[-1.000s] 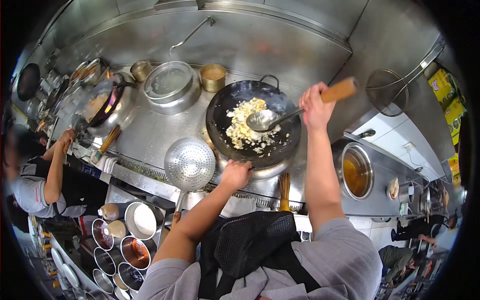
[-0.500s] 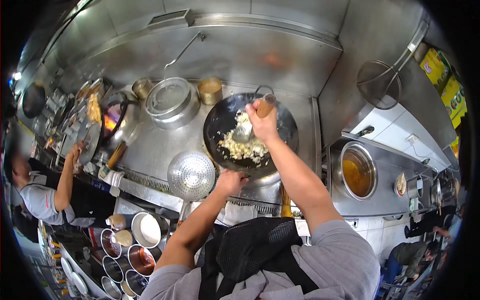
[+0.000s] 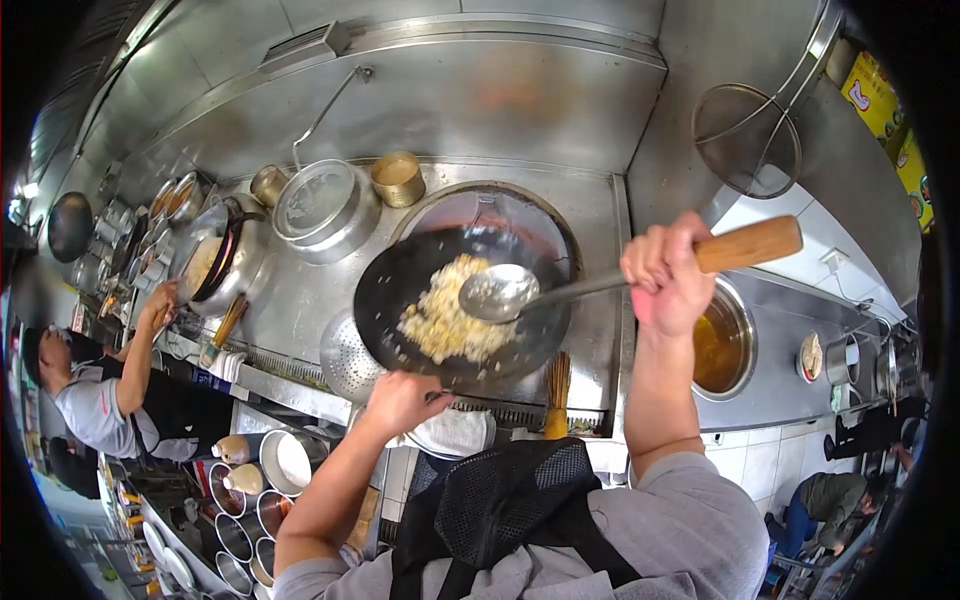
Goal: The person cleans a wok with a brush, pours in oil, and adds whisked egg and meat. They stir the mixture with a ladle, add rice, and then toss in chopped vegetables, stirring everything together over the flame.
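Note:
A black wok is tilted off its burner ring, with pale yellow and white chopped food in it. My left hand is closed on the wok's near rim, where a cloth or handle is partly hidden. In my right hand is the wooden handle of a metal ladle, whose bowl hangs over the wok's middle, above the food.
Left of the wok stand a lidded pot and a brass-coloured can. A perforated strainer and bamboo brush lie near the front edge. A pot of orange liquid stands right. A co-worker cooks at far left.
The wok has shifted left and off its burner, baring the ring. My right hand has moved right and the ladle now lies sideways. My left hand has moved left and lower.

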{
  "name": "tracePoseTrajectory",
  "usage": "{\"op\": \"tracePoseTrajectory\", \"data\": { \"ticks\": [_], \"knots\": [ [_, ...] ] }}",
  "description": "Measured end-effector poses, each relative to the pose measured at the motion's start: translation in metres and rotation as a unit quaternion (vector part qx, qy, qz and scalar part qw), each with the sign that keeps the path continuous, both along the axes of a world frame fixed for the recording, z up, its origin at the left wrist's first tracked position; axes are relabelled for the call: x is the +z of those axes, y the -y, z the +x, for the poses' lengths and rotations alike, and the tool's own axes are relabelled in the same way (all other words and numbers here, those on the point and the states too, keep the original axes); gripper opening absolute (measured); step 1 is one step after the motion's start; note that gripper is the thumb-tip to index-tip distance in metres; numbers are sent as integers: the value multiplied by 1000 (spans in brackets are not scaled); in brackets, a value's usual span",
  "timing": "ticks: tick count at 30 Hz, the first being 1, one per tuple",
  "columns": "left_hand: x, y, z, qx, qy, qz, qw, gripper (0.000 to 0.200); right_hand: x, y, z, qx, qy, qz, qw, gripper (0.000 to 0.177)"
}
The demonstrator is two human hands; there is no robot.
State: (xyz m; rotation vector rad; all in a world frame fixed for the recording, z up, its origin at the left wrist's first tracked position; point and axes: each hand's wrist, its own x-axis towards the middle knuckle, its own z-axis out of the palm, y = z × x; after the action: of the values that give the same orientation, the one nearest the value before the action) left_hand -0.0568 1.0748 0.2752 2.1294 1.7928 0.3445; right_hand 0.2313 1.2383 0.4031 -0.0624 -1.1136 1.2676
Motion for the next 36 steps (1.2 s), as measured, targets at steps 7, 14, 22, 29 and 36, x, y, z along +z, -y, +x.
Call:
{"op": "tracePoseTrajectory", "data": {
  "ticks": [7,14,22,29,36],
  "knots": [
    [-124,-61,14,55,18,56,997,27,-143,-100,-142,-131,277,-54,950,21],
    [-146,-52,-10,10,58,167,984,27,-66,-52,-181,-98,195,15,976,27],
    [-136,-55,-12,21,41,72,996,27,-10,-64,-164,-185,104,2,977,22],
    [-133,-55,-9,31,26,45,998,29,-26,-94,-174,-191,190,-72,960,22],
    [-146,-53,-6,41,39,120,991,27,-46,-98,-182,-174,184,-89,963,21]
  ]
}}
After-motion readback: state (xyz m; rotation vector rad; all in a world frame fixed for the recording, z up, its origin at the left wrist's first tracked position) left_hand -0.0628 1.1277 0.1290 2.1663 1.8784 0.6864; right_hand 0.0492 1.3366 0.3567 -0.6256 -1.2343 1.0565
